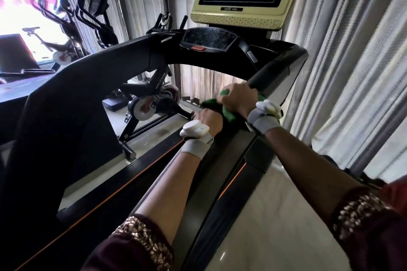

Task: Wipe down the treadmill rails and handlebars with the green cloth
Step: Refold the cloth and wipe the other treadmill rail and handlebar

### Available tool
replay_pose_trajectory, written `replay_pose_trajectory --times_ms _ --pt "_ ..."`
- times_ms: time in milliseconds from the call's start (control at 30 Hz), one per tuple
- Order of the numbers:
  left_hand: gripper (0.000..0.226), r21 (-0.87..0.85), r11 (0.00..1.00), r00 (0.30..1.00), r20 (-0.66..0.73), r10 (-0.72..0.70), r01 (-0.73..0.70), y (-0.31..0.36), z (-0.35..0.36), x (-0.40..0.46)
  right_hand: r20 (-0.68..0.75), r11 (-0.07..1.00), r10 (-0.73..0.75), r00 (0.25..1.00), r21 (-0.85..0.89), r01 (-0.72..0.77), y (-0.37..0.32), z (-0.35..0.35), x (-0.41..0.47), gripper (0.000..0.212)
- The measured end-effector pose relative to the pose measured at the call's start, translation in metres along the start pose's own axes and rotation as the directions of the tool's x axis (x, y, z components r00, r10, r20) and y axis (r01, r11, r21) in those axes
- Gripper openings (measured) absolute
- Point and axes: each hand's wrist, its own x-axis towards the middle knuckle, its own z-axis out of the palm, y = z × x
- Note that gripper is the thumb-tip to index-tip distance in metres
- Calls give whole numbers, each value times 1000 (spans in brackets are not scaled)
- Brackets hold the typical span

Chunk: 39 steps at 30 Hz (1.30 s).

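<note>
The right hand (239, 100) is closed over the green cloth (226, 112), pressing it onto the right handlebar (258, 82) of the treadmill. The left hand (209, 117) grips the same bar just below, touching the cloth. Curtains (343, 50) hang alongside.
</note>
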Motion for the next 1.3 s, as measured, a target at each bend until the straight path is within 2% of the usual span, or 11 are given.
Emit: replay_pose_trajectory --times_ms 100,233,400,467,633,700,833,933,1033,1167,1300 --pt "35 43 998 999 -19 41 -40 -1 2 -1 40 997 -79 996 -11 80 4 -3 1 33" --pt "36 59 997 997 -47 59 -56 -6 2 -3 93 977 128 987 -183 -109 3 -17 35 45" --pt "34 4 997 993 -96 73 -73 -6 5 -5 314 970 -104 944 -178 166 -31 0 25 37" --pt "35 23 999 995 -83 51 -49 -7 5 -3 303 966 -116 946 -186 178 -29 0 26 37" --pt "38 3 1000 998 -49 -31 31 -5 4 -1 127 951 126 984 -297 -84 -2 -14 53 49" --pt "38 -35 997 997 -46 -67 65 -4 4 0 132 955 19 991 -295 21 -6 -8 44 47" --pt "38 -92 993 996 -48 -74 69 -3 7 0 -106 949 -284 953 -174 264 4 2 4 29" --pt "37 -87 993 996 -37 -79 76 -3 6 3 -161 998 -28 986 54 37 27 -17 11 30" --pt "37 -114 989 995 3 -98 98 -2 6 7 -192 917 234 953 371 -150 39 -22 13 31" --pt "39 -165 985 999 39 -37 43 20 4 21 -387 817 317 866 576 -42 33 23 -31 42" --pt "40 -159 986 999 34 -42 47 35 6 37 -363 636 366 857 770 55 62 40 -24 61"
